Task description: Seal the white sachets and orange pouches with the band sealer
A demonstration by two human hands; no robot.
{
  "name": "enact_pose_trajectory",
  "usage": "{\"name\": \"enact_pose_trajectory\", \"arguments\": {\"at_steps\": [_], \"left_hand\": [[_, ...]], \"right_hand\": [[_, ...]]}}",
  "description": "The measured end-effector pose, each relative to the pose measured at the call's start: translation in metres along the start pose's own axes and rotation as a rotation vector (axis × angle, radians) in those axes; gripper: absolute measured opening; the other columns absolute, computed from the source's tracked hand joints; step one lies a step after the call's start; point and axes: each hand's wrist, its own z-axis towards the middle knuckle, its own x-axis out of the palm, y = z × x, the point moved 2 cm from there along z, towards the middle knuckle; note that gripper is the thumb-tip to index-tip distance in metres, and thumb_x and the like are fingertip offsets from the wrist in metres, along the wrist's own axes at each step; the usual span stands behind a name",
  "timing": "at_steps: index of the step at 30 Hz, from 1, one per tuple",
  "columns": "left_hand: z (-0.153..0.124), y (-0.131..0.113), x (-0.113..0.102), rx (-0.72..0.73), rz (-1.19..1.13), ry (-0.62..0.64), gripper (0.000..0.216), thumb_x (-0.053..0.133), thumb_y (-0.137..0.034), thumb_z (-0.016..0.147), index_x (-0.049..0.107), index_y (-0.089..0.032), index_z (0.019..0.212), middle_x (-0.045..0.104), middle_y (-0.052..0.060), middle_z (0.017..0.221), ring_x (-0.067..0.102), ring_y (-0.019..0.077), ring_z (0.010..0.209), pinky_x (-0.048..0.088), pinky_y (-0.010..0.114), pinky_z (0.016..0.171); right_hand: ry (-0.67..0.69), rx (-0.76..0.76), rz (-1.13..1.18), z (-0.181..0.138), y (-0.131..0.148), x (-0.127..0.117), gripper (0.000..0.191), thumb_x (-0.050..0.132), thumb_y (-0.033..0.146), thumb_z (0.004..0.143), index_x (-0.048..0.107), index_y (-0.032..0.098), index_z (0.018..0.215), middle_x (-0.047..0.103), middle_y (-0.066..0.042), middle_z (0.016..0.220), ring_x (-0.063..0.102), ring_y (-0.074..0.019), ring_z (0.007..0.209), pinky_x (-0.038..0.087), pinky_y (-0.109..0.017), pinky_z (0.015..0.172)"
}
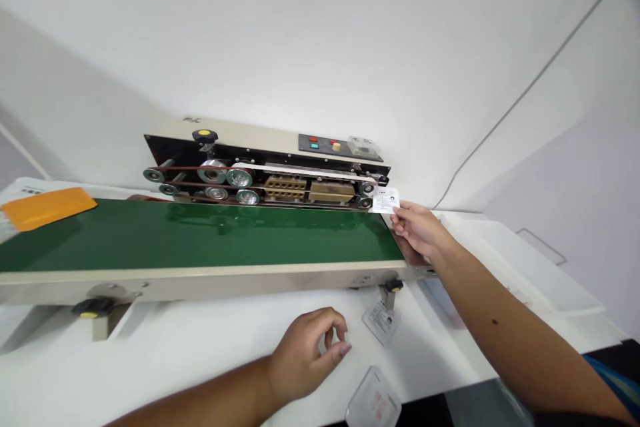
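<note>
My right hand (417, 230) pinches a small white printed packet (386, 201) by its lower right corner. The packet's left edge meets the right end of a band sealer (270, 147), by its small end rollers. Below the machine, over the white table, my left hand (313, 350) hangs with curved fingers, a gap between thumb and forefinger and nothing in it. To its right lie a clear packet with a printed label (381, 321) and, nearer the front edge, a clear plastic box (373, 400) with reddish print.
The green conveyor belt (210, 240) runs along the sealer's front. An orange packet (50, 208) lies at its left end. Black knobs (94, 307) stick out below the conveyor frame. On the right stands a white bin (530, 260) with a wire handle.
</note>
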Motion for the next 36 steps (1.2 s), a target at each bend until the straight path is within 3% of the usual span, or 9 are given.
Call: {"name": "enact_pose_trajectory", "arguments": {"at_steps": [5,8,11,15,18,22,28,32,36], "left_hand": [[0.0,0.001,0.001,0.016,0.011,0.013,0.012,0.057,-0.032,0.095,0.061,-0.02,0.093,0.065,0.002,0.083,0.061,0.0166,0.071,0.045,0.027,0.068],[0.0,0.001,0.001,0.012,0.012,0.011,0.011,0.057,-0.031,0.095,0.061,-0.02,0.091,0.065,0.002,0.083,0.061,0.0167,0.072,0.046,0.027,0.068],[0.0,0.0,0.001,0.01,0.016,0.001,0.013,0.057,-0.032,0.095,0.061,-0.021,0.089,0.065,0.002,0.081,0.061,0.0166,0.071,0.046,0.027,0.068],[0.0,-0.001,0.001,0.006,0.022,0.006,0.014,0.058,-0.033,0.095,0.061,-0.021,0.088,0.065,0.001,0.08,0.061,0.0166,0.071,0.046,0.026,0.068],[0.0,0.0,0.002,0.013,0.029,0.005,0.016,0.058,-0.033,0.095,0.06,-0.02,0.086,0.064,0.001,0.078,0.061,0.0161,0.07,0.045,0.026,0.067],[0.0,0.001,0.001,0.02,0.047,0.0,0.019,0.057,-0.034,0.097,0.06,-0.02,0.084,0.063,0.0,0.075,0.06,0.0155,0.069,0.044,0.025,0.067],[0.003,0.001,-0.002,0.017,0.055,-0.007,0.019,0.056,-0.032,0.096,0.06,-0.02,0.082,0.063,0.0,0.074,0.059,0.0153,0.068,0.044,0.025,0.066],[0.003,0.001,-0.003,0.003,0.055,-0.001,0.02,0.056,-0.033,0.096,0.061,-0.02,0.082,0.063,0.0,0.073,0.059,0.0156,0.068,0.043,0.026,0.066],[0.003,0.001,-0.002,-0.004,0.048,0.001,0.021,0.056,-0.033,0.097,0.06,-0.02,0.082,0.062,0.0,0.072,0.059,0.0153,0.067,0.043,0.025,0.065]], "right_hand": [[0.097,0.072,-0.009,0.009,0.005,0.013,0.028,0.082,0.027,0.068,0.06,0.015,0.081,0.053,0.004,0.06,0.037,-0.0029,0.044,0.021,-0.014,0.038],[0.054,0.063,-0.081,0.011,0.006,0.016,0.033,0.081,0.029,0.07,0.061,0.017,0.093,0.053,0.005,0.059,0.036,-0.004,0.042,0.02,-0.015,0.037],[-0.134,-0.132,-0.219,0.0,0.007,0.014,0.036,0.08,0.035,0.075,0.057,0.022,0.099,0.053,0.007,0.06,0.039,-0.0069,0.042,0.024,-0.017,0.039],[-0.373,-0.5,-0.328,-0.036,0.007,-0.002,0.034,0.074,0.044,0.084,0.047,0.024,0.082,0.045,0.009,0.06,0.042,-0.0086,0.048,0.032,-0.02,0.046],[-0.504,-0.572,-0.454,-0.057,0.007,-0.027,0.031,0.069,0.046,0.088,0.049,0.023,0.081,0.048,0.006,0.064,0.045,-0.0102,0.053,0.034,-0.022,0.05],[-0.692,-0.49,-0.776,-0.059,0.009,-0.079,0.026,0.067,0.047,0.086,0.063,0.022,0.095,0.064,-0.001,0.087,0.055,-0.0135,0.064,0.042,-0.026,0.06],[-0.533,-0.185,-1.068,-0.023,-0.001,-0.152,0.036,0.059,0.042,0.085,0.07,0.021,0.112,0.069,-0.011,0.124,0.066,-0.0274,0.107,0.051,-0.039,0.092],[-0.434,0.007,-0.926,-0.016,-0.011,-0.164,0.036,0.06,0.042,0.082,0.074,0.022,0.11,0.071,-0.01,0.129,0.063,-0.0309,0.123,0.048,-0.039,0.104],[-0.419,0.053,-0.816,-0.023,-0.012,-0.159,0.033,0.07,0.038,0.071,0.076,0.023,0.099,0.076,-0.009,0.116,0.065,-0.0342,0.12,0.052,-0.039,0.1]]}}
